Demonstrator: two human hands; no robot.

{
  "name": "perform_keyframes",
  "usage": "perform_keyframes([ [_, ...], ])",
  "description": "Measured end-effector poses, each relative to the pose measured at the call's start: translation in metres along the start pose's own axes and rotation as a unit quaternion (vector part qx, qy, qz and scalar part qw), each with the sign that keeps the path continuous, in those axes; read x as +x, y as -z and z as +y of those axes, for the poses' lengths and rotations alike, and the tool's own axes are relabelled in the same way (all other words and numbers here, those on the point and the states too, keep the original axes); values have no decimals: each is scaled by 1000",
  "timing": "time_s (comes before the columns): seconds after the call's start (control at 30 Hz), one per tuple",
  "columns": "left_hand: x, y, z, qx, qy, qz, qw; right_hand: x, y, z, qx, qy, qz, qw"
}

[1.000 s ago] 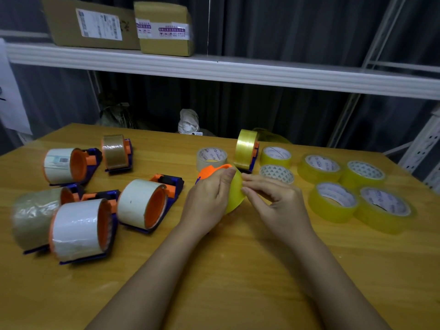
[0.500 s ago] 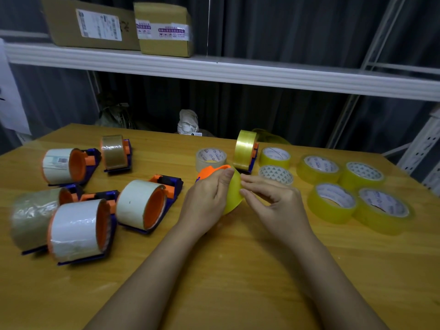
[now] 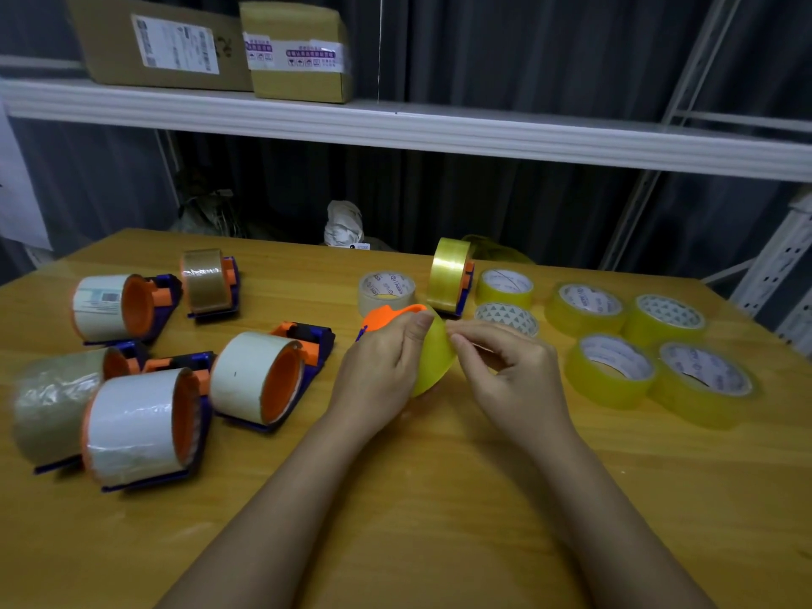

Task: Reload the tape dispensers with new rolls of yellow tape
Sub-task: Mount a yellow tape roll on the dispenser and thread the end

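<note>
1. Head view: a wooden tabletop [image 3: 439, 498] fills the lower frame, with both bare forearms reaching in from its near edge toward the middle.
2. The left hand [image 3: 378, 371] grips an orange and blue tape dispenser [image 3: 386, 316] at the centre of the tabletop, fingers curled round it and the thumb lying along its orange top.
3. A yellow tape roll [image 3: 433, 362] sits on that dispenser, between the two hands.
4. The right hand [image 3: 509, 371] touches the roll's right side, thumb and forefinger pressed together in a pinch at the tape's surface (whether a loose end is caught there cannot be told); the other fingers are curled under.
5. Behind the hands, toward the far edge, a loaded dispenser [image 3: 450, 274] stands upright with yellow tape.
6. Beside it lies a pale flat roll [image 3: 386, 292].
7. Toward the right edge, six spare yellow rolls [image 3: 610, 367] lie flat, close together.
8. Toward the left edge, five other dispensers [image 3: 259, 375] lie on their sides carrying white or brownish rolls.
9. Above the far edge runs a white shelf [image 3: 439, 129] holding two cardboard boxes [image 3: 299, 50].
</note>
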State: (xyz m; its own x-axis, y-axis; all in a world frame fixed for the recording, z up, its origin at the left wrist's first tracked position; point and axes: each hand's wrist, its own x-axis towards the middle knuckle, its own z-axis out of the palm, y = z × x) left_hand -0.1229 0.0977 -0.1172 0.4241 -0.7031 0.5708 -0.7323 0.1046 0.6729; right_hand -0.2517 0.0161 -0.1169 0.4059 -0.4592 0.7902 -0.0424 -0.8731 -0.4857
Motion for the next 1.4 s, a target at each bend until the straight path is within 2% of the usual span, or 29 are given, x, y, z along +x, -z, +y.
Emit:
perform_keyframes([
  [0.1,2,1,-3,-16,8,7,1000,-1,-2,-3,4,0,-28,1000],
  [0.3,1,1,1,-7,15,-2,1000,-1,-5,-1,-11,6,-11,1000],
  [0.73,0,0,5,-22,23,20,999,-1,-19,-3,-172,125,6,977],
  [1.0,0,2,5,-47,33,4,998,0,-19,-5,-76,25,-19,997],
  [1.13,1,1,3,-71,52,-3,996,-2,-13,-7,-25,5,-7,1000],
  [1.27,1,2,4,-85,54,-6,995,-2,-12,-8,-61,38,-14,997],
  [1.4,1,5,9,-106,61,-41,992,2,-11,-6,-4,-20,14,1000],
])
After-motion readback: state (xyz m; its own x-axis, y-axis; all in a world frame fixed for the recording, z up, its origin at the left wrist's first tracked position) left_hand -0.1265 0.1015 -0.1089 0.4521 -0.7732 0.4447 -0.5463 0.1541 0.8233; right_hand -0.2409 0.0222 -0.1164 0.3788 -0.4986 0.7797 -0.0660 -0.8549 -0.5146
